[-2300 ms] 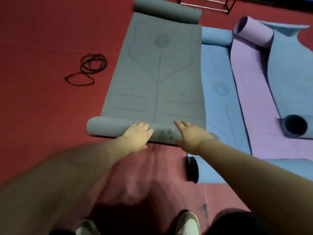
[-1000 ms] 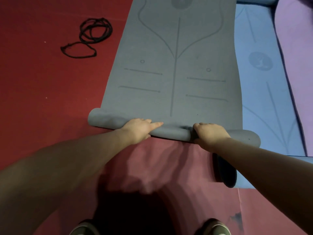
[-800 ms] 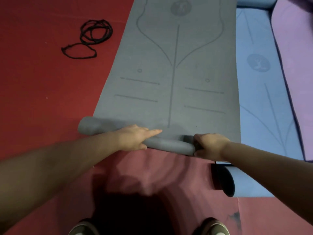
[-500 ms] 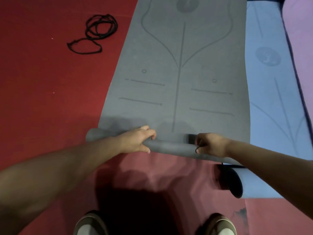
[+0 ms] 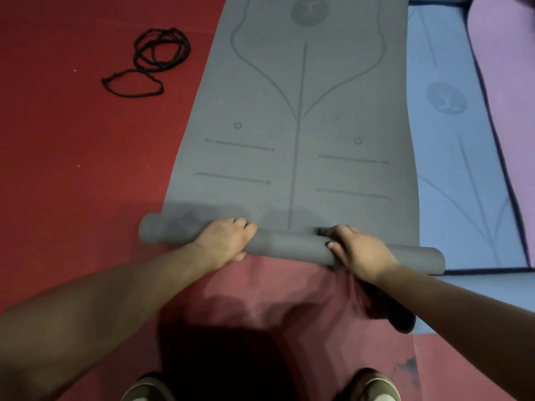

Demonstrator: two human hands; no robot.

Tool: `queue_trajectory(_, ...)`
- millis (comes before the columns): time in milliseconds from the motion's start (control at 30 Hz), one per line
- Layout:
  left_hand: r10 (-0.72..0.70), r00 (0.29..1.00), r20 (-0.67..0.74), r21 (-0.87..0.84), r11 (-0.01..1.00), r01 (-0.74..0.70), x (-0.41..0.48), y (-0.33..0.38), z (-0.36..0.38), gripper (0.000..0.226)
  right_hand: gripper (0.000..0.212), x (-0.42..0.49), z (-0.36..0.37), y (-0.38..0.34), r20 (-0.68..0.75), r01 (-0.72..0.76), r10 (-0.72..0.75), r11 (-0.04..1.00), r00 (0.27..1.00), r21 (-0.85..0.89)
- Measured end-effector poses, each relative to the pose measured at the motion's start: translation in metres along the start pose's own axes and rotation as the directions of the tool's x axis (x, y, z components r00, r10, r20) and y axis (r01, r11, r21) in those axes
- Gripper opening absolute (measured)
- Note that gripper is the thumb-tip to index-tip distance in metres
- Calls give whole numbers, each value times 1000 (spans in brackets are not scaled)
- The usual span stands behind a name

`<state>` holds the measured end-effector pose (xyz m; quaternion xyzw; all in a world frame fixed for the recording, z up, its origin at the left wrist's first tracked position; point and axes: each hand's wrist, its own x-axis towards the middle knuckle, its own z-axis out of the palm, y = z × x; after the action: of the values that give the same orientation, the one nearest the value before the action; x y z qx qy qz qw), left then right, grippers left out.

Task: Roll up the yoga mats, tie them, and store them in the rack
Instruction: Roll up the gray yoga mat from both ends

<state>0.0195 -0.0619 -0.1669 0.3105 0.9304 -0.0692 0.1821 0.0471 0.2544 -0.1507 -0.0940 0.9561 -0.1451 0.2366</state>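
Grips the roll (image 5: 289, 246) with both hands. Curls the left hand (image 5: 224, 241) over its top, left of centre, fingers reaching to the far side and thumb tucked on the near side. Wraps the right hand (image 5: 357, 250) round it right of centre in the same way, fingertips pressed in where the roll meets the flat sheet. Leaves both ends of the roll sticking out past the hands.

Forms the near end of the grey mat (image 5: 298, 111), most of which lies flat on the red floor (image 5: 72, 169) and runs away from the feet. Seems early in the rolling, with only a thin roll made.

Looks soft, foamy and springy, not stiff. Likely to uncurl if let go, to dent under the fingers, and to telescope at the ends if pushed unevenly. Probably light, with a matte face that grips and does not slide. Best held as now, one hand on each side of the printed centre line, pressing down and forward together. Could go wider to steady the free ends.

Lies just beside a blue mat (image 5: 451, 140) on the right, touching or overlapping, cannot tell which. Beyond that, a purple mat (image 5: 506, 68). To the left, well apart on the floor, a coiled black cord (image 5: 153, 65), presumably for tying. Shows no rack.
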Motion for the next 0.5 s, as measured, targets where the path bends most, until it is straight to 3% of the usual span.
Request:
queue_trajectory(100, 37, 993, 108, -163, 986, -19, 8, -11, -11, 42, 75, -6, 3, -2, 95, 77, -59, 976, 994, -201)
queue_trajectory(233, 108, 954, 278, -313, 950, -16, 13, -17, -28, 41, 63, -1, -9, 2, 233, 102, -56, 977, 971, -189)
queue_trajectory(333, 145, 935, 323, -336, 941, -30, 12, -10, -27, 47, 62, 0, -10, 5, 330, 76, -23, 986, 944, -149)
queue_trajectory(433, 129, 961, 243, -434, 901, -11, 9, -12, -10, 60, 60, 4, -3, 7, 328, 36, 6, 992, 945, -121)
queue_trajectory(500, 104, 994, 29, -404, 911, -84, -2, -13, 1, 59, 59, 5, 2, 9, 280, 67, -32, 991, 960, -116)
